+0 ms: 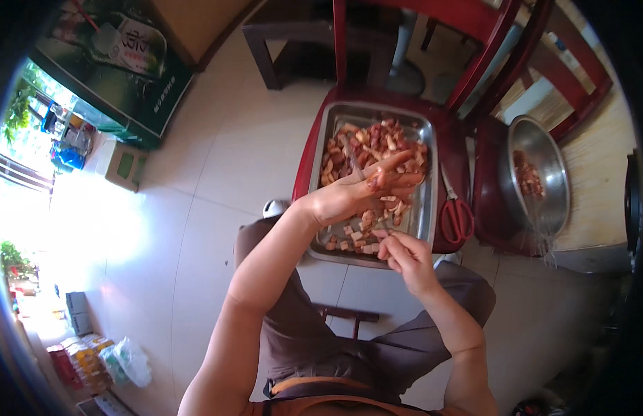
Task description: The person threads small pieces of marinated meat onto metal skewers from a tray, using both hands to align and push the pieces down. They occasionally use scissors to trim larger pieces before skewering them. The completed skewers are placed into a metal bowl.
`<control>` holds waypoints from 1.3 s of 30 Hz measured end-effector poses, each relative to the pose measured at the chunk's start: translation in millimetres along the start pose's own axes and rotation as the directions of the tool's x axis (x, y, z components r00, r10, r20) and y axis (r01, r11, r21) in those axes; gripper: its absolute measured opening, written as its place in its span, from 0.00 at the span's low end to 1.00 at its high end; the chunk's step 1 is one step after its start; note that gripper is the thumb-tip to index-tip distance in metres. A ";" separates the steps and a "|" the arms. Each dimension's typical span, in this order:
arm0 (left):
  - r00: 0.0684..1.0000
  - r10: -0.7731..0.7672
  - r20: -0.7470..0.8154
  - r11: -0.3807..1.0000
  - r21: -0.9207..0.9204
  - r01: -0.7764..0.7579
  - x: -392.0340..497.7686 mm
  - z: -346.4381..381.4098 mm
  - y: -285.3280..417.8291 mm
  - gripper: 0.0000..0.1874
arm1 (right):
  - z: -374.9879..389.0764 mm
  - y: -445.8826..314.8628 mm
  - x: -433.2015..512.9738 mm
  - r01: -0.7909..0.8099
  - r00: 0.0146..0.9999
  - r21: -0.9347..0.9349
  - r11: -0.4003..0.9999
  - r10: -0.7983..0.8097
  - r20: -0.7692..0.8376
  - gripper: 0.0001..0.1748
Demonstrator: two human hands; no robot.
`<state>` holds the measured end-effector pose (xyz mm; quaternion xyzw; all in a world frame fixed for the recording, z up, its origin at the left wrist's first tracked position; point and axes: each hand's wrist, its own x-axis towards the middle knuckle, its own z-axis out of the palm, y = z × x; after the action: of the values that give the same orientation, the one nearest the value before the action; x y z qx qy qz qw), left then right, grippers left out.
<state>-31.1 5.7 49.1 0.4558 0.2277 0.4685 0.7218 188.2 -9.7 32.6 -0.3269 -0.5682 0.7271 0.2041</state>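
Note:
A rectangular stainless-steel tray (432,171) of raw cut meat (384,136) rests on a dark red chair seat. Over the tray, my left hand (360,190) stretches its fingers rightward, with reddish residue or a scrap of meat at the knuckles. A thin stick, likely a skewer (351,153), runs from the heaped meat to beneath this hand; the palm is hidden. My right hand (407,255), at the tray's near edge, pinches a thin stick end that seems to belong to the same skewer. Paler meat cubes (357,236) lie loose between the hands.
Red-handled scissors (457,218) lie on the chair seat (459,156) right of the tray. A steel bowl (555,177) with some meat tilts on another chair, clear strands hanging over its rim. Behind stands a dark low table (287,31); at left, a green cabinet (160,99) and a stool (121,164).

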 end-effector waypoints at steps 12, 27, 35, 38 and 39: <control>0.997 -0.044 0.062 0.997 0.072 0.040 14.9 4.5 -17.2 0.52 | -26.9 -10.7 -15.1 0.002 0.999 -0.073 0.997 -0.005 -0.033 0.16; 0.993 0.018 -0.117 0.887 -0.456 -0.070 30.1 53.1 -70.0 0.52 | -49.4 -8.8 -11.4 0.363 0.907 0.376 0.853 -0.415 0.065 0.19; 0.619 0.246 -0.746 0.943 0.037 -0.330 20.7 -21.5 -26.6 0.30 | -70.1 -26.5 -2.5 0.673 0.626 0.019 0.739 -0.556 -0.547 0.12; 0.473 0.466 -0.748 0.832 0.552 0.052 17.5 -43.6 -16.9 0.26 | -77.0 -38.0 -9.8 0.479 0.830 0.239 0.844 -0.348 -0.435 0.13; 0.524 0.507 -0.685 0.712 0.675 0.193 21.0 -45.5 -19.7 0.27 | -80.8 -37.2 -13.8 0.381 0.895 0.303 0.874 -0.265 -0.359 0.14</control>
<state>-46.6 41.6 12.1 0.4242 0.6518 0.5770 0.2497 252.3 47.1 60.2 -0.2909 -0.4314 0.7152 0.4667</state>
